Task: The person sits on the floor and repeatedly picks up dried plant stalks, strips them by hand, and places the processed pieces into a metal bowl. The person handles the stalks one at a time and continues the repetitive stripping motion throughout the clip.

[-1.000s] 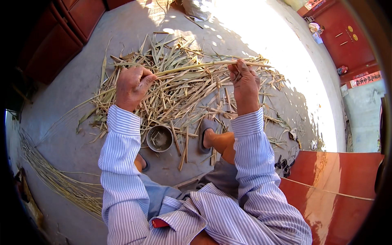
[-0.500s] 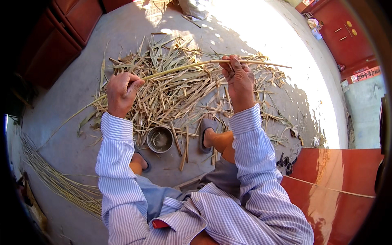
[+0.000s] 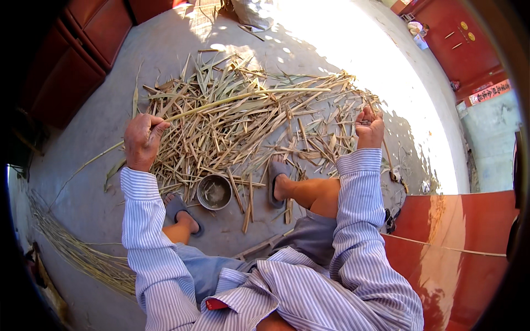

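A long, pale green-yellow reed stalk (image 3: 243, 97) is gripped near its middle by my closed left hand (image 3: 144, 140). Its thicker part reaches rightward over the pile, and its thin tail bends down to the left. Off to the right and apart from the stalk, my right hand (image 3: 369, 128) is closed with curled fingers. A thin brown dry strip (image 3: 387, 153) shows past that hand and appears to be in its grip. Below both hands lies a heap of dry leaf husks and strips (image 3: 237, 127).
Between my slippered feet stands a round metal bowl (image 3: 214, 192). At left on the floor lies a bundle of long thin stalks (image 3: 83, 248). A red board (image 3: 452, 231) is at my right; dark red furniture (image 3: 83, 49) stands far left, a pale sack (image 3: 254, 12) at the back.
My right hand has come off the stalk and moved right and nearer to me, with a thin strip. The stalk's right end now looks shorter. My left hand has shifted left, still holding it.
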Action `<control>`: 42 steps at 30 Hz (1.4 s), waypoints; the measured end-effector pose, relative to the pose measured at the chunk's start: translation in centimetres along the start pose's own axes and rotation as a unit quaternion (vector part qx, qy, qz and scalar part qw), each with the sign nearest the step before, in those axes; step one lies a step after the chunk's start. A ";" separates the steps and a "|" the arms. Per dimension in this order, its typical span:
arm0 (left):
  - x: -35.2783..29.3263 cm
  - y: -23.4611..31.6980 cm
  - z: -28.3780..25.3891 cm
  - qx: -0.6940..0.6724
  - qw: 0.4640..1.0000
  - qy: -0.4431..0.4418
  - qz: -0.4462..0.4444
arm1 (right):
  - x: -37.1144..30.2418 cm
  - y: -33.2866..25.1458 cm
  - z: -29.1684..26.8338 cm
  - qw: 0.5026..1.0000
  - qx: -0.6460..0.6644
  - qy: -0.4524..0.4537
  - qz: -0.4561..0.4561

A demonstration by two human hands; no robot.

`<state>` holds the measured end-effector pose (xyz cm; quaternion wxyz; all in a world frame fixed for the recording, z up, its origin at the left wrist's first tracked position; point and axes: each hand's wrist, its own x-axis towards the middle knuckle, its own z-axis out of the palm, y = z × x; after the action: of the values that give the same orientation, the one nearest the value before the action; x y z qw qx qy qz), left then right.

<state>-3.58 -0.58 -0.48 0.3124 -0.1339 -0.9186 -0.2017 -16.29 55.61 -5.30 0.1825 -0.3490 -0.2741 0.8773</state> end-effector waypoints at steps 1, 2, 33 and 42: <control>-0.2 0.1 0.1 -0.006 1.000 -0.001 -0.019 | -0.6 0.4 0.2 0.997 -0.014 0.030 0.069; -0.4 0.1 0.0 -0.009 0.999 -0.004 -0.038 | -3.1 1.8 1.4 0.994 -0.045 -0.035 0.088; -3.6 2.5 -0.4 0.238 0.959 -0.147 0.035 | -8.4 6.3 4.7 0.846 -0.331 -0.418 -0.016; -7.1 5.2 -7.2 0.343 0.923 -0.172 0.031 | -25.0 13.5 6.5 0.523 -0.488 -0.691 0.104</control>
<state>7.59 -0.14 1.75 0.1828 -0.0799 -0.9665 0.1612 -5.41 29.91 3.26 -0.3552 0.3064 -0.6615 0.5851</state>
